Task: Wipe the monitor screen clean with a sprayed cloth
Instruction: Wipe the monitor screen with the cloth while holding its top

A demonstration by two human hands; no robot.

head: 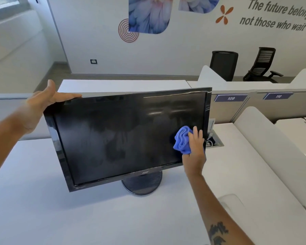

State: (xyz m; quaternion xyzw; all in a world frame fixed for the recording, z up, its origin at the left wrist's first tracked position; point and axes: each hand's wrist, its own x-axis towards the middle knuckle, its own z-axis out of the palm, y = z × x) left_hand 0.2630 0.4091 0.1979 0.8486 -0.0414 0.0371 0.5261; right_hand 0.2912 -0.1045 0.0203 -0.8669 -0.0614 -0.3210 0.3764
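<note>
Head view: the fingers (197,134) of the right hand (194,149) are seen laid fairly straight over a bunched blue cloth (182,141), which is pressed against the monitor screen (113,135) near its lower right corner; whether the thumb is hooked round the cloth cannot be told. The fingers of the left hand (44,103) are stretched flat along the top edge of the monitor (127,138) at its upper left corner, with the thumb raised clear above it. The monitor is tilted and is borne on a round black stand (143,184), which is set on a white desk (78,218). Faint smears are shown across the dark screen. A tattoo is visible on the right forearm. Behind the desk, grey partitions with labels 109 (230,98) and 110 (278,96) are placed, and two black office chairs (224,64) are stood well apart by a decorated wall.
</note>
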